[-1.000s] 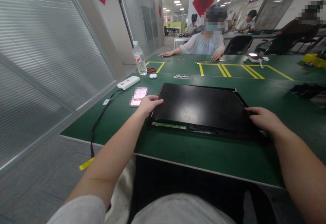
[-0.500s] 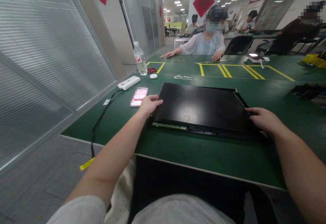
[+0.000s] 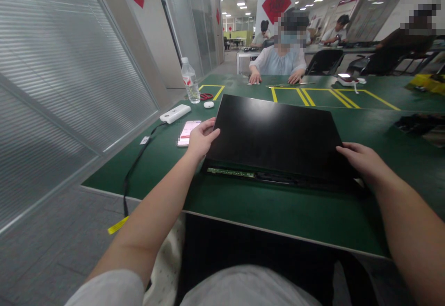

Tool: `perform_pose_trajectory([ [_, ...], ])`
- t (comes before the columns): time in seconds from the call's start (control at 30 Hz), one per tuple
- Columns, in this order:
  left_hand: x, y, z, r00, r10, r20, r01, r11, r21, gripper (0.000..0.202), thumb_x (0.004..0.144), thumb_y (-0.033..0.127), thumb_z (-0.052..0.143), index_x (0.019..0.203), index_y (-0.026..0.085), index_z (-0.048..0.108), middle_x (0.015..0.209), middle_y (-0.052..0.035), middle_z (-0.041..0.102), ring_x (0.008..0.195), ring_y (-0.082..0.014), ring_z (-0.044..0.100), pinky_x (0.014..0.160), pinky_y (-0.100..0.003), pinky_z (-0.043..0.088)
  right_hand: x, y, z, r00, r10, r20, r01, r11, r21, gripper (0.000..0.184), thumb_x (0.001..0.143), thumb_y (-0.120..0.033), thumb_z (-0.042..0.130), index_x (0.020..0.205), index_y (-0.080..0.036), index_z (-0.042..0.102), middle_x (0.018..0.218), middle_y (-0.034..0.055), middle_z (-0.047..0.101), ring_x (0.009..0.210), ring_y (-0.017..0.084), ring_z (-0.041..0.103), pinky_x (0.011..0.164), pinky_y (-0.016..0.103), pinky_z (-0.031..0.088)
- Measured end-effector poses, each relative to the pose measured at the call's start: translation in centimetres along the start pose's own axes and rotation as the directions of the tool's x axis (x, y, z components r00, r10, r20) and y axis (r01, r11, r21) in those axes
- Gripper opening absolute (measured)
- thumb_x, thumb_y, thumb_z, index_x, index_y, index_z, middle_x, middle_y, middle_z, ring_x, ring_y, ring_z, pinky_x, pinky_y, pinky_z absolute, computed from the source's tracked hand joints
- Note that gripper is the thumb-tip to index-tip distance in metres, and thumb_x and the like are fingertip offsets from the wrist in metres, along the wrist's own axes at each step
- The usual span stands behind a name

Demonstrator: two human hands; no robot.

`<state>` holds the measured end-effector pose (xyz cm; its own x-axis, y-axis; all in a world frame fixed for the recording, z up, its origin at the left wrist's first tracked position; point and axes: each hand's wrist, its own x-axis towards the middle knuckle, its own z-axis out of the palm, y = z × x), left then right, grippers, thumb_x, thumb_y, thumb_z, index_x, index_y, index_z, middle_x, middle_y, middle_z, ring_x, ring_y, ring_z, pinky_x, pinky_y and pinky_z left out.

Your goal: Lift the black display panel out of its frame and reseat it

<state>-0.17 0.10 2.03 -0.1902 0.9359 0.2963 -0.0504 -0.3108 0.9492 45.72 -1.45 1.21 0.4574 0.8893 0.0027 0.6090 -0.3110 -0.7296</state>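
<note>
A large black flat panel [image 3: 274, 137] rests on the green table [image 3: 264, 206] with its far edge raised, tilting towards me. My left hand [image 3: 200, 138] grips its left edge, fingers curled over the top. My right hand [image 3: 361, 162] grips the right edge. Along the near edge a green circuit strip [image 3: 230, 172] shows, still lying on the table.
A phone [image 3: 188, 132], a white power strip [image 3: 175, 113] with a black cable, a water bottle [image 3: 190, 80], red scissors [image 3: 206, 96] and a small white object [image 3: 208, 104] lie at the left. A person in a light blouse [image 3: 280, 60] sits opposite. Yellow tape lines mark the far table.
The panel's far edge has lifted off the table, pivoting on its near edge. Both my hands closed on its sides. The person opposite drew an arm in.
</note>
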Motion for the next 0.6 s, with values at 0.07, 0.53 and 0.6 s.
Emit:
perform_pose_trajectory([
  [0.07, -0.1, 0.2, 0.0, 1.000, 0.012, -0.004, -0.012, 1.000, 0.007, 0.039, 0.060, 0.027, 0.085, 0.094, 0.013, 0.072, 0.139, -0.0156, 0.066, 0.127, -0.0310, 0.063, 0.112, -0.043, 0.047, 0.1, 0.1, -0.1, 0.996, 0.085, -0.017, -0.080, 0.977, 0.197, 0.032, 0.072, -0.033, 0.073, 0.101, -0.019, 0.074, 0.105, 0.0102, 0.075, 0.100, 0.025, 0.068, 0.092, 0.038, 0.054],
  [0.53, 0.7, 0.5, -0.7, 0.985, -0.073, -0.157, 0.067, 0.997, -0.038, 0.038, 0.061, 0.034, 0.084, 0.092, 0.015, 0.078, 0.120, -0.0119, 0.076, 0.121, -0.0310, 0.066, 0.103, -0.040, 0.052, -3.2, -3.3, -3.2, 0.998, -0.051, 0.019, 0.023, 0.714, 0.699, 0.045, 0.081, -0.021, 0.055, 0.125, -0.022, 0.068, 0.132, 0.0085, 0.069, 0.112, 0.025, 0.069, 0.093, 0.038, 0.056],
  [0.6, 0.7, 0.4, -0.7, 0.986, -0.082, -0.144, 0.074, 0.996, -0.057, 0.040, 0.059, 0.035, 0.085, 0.093, 0.015, 0.078, 0.116, -0.0114, 0.077, 0.119, -0.0306, 0.067, 0.102, -0.039, 0.052, -3.7, -3.6, -3.4, 0.999, -0.036, 0.036, 0.001, 0.715, 0.699, 0.050, 0.088, -0.028, 0.048, 0.135, -0.023, 0.063, 0.138, 0.0087, 0.066, 0.116, 0.028, 0.068, 0.093, 0.042, 0.057],
])
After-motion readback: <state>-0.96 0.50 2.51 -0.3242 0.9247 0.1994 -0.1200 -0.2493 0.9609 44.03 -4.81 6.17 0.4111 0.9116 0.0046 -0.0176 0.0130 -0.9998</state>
